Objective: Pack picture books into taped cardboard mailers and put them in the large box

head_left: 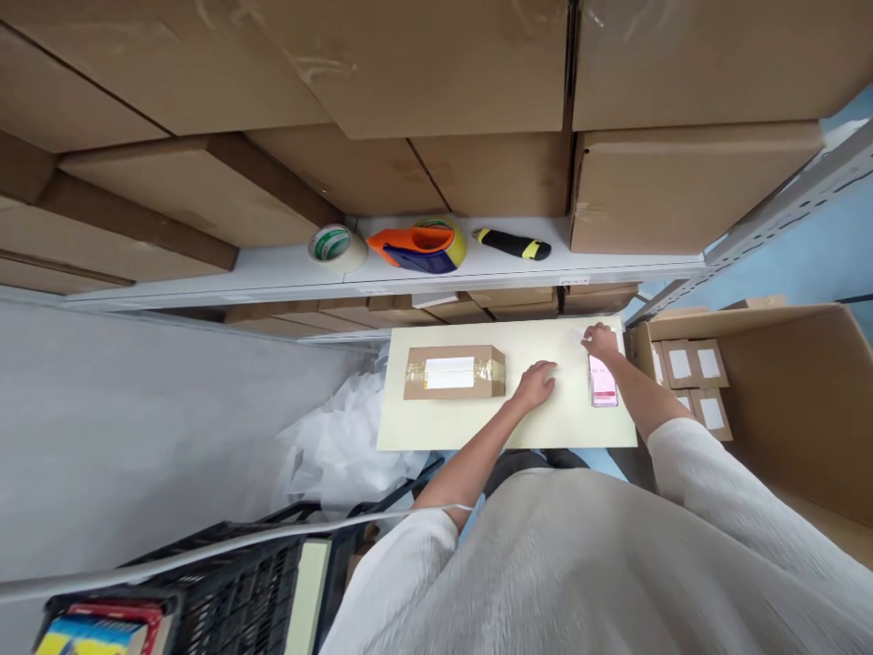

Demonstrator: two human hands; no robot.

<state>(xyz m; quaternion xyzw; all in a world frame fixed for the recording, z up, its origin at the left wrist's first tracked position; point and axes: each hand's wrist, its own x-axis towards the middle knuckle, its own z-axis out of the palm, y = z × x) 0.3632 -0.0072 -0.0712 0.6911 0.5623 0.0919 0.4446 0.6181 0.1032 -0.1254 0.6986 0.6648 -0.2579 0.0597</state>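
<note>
A taped cardboard box [450, 372] with a white label lies on the left part of the pale yellow board [423, 428]. To the right of the box, my left hand [536, 384] rests over the board with its fingers apart and nothing in it. My right hand [600, 340] is near the board's far right corner, its fingers pinched together at a small whitish piece too small to make out. Just below that hand lies a phone [604, 382] with a lit pink and white screen.
Above the board, a shelf [286, 281] bears a tape roll [336, 246], an orange and blue tape dispenser [419, 247], a black and yellow cutter [513, 244] and large cartons. An open carton [784, 400] with small labelled boxes stands right. Black crates [232, 582] and a cable [225, 548] are lower left.
</note>
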